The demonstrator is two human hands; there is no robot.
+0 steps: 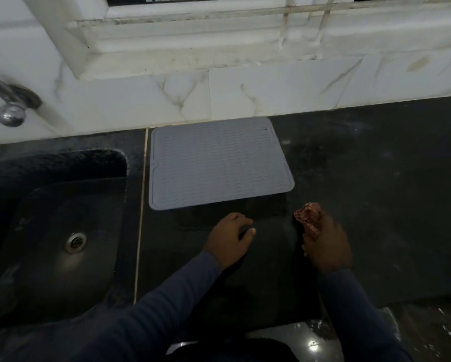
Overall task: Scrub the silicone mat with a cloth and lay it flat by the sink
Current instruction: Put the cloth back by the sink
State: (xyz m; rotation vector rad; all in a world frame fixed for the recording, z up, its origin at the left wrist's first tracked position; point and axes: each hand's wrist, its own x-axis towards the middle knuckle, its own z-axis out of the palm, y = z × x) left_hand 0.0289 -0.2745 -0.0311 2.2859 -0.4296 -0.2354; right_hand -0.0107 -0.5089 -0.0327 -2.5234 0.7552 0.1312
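- Right hand (326,244) hovers over the near part of the counter (376,192), its fingers curled round a bunched reddish patterned cloth (309,215) that sticks out on the far side of the fist.
- Left hand (231,236) is just left of it, near the counter's near middle, with fingers curled in and the thumb lying forward; it holds nothing. Whether it touches the counter I cannot tell.
- Both hands are apart from the silicone mat (219,163), which lies just beyond them.
- Grey and ribbed with wavy lines, the silicone mat lies flat on the dark counter, just right of the sink (62,189), its far edge close to the marble-tiled wall (271,92).
- Dark like the counter, the sink takes up the left side, with a round metal drain (75,242) in its floor.
- A chrome tap (10,111) juts from the wall at far left, above the sink.
- A white window frame (193,30) runs along the far top.
- Dark blue sleeves (167,296) cover both forearms.
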